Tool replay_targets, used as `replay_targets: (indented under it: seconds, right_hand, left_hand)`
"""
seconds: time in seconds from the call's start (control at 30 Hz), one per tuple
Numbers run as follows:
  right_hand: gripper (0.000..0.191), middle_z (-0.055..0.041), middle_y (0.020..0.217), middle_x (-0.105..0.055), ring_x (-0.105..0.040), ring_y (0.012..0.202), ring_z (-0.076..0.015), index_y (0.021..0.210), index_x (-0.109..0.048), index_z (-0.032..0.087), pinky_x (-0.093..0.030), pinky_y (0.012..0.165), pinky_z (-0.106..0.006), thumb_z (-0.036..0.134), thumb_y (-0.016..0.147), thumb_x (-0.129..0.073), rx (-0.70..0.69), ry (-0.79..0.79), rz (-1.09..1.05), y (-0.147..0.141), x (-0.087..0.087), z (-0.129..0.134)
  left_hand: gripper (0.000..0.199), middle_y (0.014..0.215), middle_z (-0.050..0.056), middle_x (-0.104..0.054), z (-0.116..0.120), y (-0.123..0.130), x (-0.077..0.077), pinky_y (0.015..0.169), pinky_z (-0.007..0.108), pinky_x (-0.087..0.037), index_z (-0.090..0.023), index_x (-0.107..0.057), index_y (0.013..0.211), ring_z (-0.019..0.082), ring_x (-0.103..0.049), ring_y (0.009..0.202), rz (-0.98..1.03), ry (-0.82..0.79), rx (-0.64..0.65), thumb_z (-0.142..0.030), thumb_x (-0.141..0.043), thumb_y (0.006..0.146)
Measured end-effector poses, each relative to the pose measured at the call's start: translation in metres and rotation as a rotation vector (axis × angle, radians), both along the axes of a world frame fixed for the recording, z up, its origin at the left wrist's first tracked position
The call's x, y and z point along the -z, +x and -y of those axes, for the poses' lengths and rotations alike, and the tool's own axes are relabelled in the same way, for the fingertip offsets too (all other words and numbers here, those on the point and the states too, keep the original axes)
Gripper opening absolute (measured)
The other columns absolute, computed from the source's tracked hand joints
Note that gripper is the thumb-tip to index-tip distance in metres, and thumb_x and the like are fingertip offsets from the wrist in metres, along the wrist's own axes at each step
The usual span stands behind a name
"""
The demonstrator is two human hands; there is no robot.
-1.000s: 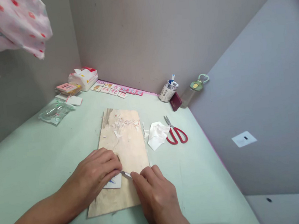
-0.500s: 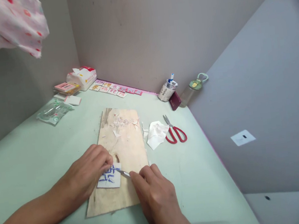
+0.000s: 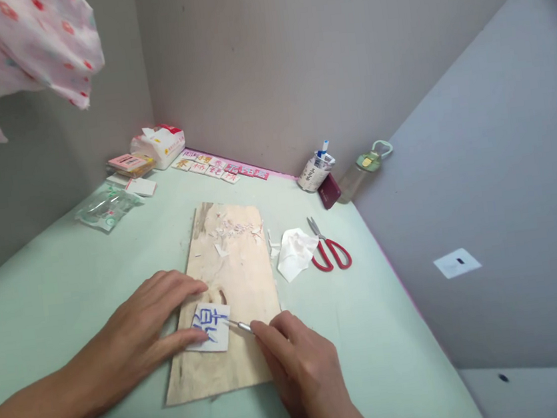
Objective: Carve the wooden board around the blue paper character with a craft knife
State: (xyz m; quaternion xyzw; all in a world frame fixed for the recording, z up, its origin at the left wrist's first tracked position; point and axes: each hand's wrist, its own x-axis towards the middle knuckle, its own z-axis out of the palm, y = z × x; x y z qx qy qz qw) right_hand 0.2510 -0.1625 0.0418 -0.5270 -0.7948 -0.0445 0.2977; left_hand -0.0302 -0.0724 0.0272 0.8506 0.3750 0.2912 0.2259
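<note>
A white square card (image 3: pixel 221 339) with a blue character on it lies on a wooden board (image 3: pixel 237 267). My left hand (image 3: pixel 157 317) has its fingers apart, the thumb resting on the card's left part and the forefinger stretched over the board above it. In my right hand (image 3: pixel 300 361) is a slim silver craft knife (image 3: pixel 244 326), pinched like a pen. Its tip is at the card's right edge, beside the blue strokes; whether it touches the card I cannot tell. Paper scraps (image 3: pixel 235 230) are scattered over the far part of the board.
Right of the board lie a crumpled tissue (image 3: pixel 296 254) and red-handled scissors (image 3: pixel 336 253). Farther back stand a pen holder (image 3: pixel 313 173) and a bottle (image 3: pixel 357 173). Lettered cards (image 3: pixel 214 169) line the back edge, near a tissue pack (image 3: pixel 160 145). A plastic bag (image 3: pixel 107 208) lies left.
My left fingers have opened out from their bunched hold at the card's top, and the thumb now lies on its left part. The knife stays in my right hand near the card's right edge.
</note>
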Motion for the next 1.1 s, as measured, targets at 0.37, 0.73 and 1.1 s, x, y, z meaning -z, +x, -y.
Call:
replay_targets:
  seconds: [0.37, 0.73, 1.1]
  right_hand:
    - [0.039, -0.0005, 0.078, -0.065, -0.062, 0.056, -0.0169, 0.109, -0.072, 0.022, -0.042, 0.052, -0.028, 0.01, 0.116, -0.035, -0.107, -0.058, 0.144, 0.0, -0.015, 0.005]
    - [0.039, -0.0005, 0.081, -0.067, -0.064, 0.06, -0.0179, 0.128, -0.07, 0.022, -0.041, 0.055, -0.032, 0.026, 0.124, -0.032, -0.103, -0.049, 0.048, 0.001, 0.004, 0.009]
    - [0.038, -0.0011, 0.077, -0.068, -0.063, 0.055, -0.0166, 0.129, -0.074, 0.017, -0.042, 0.05, -0.03, 0.018, 0.12, -0.037, -0.156, -0.026, 0.067, 0.001, -0.008, 0.008]
  left_hand:
    - [0.051, 0.147, 0.001, -0.067, 0.015, 0.001, 0.012, 0.112, 0.038, -0.055, -0.041, -0.058, 0.155, 0.028, -0.064, 0.135, -0.081, -0.035, 0.018, -0.052, -0.072, 0.108]
    - [0.028, 0.095, -0.001, -0.071, -0.02, 0.036, 0.004, 0.089, 0.038, -0.045, -0.028, -0.071, 0.094, 0.024, -0.064, 0.093, 0.016, 0.046, 0.024, -0.041, -0.055, 0.113]
    - [0.04, 0.129, 0.0, -0.072, 0.009, 0.01, 0.008, 0.099, 0.036, -0.054, -0.035, -0.064, 0.138, 0.026, -0.067, 0.117, 0.004, 0.019, -0.026, -0.056, -0.074, 0.105]
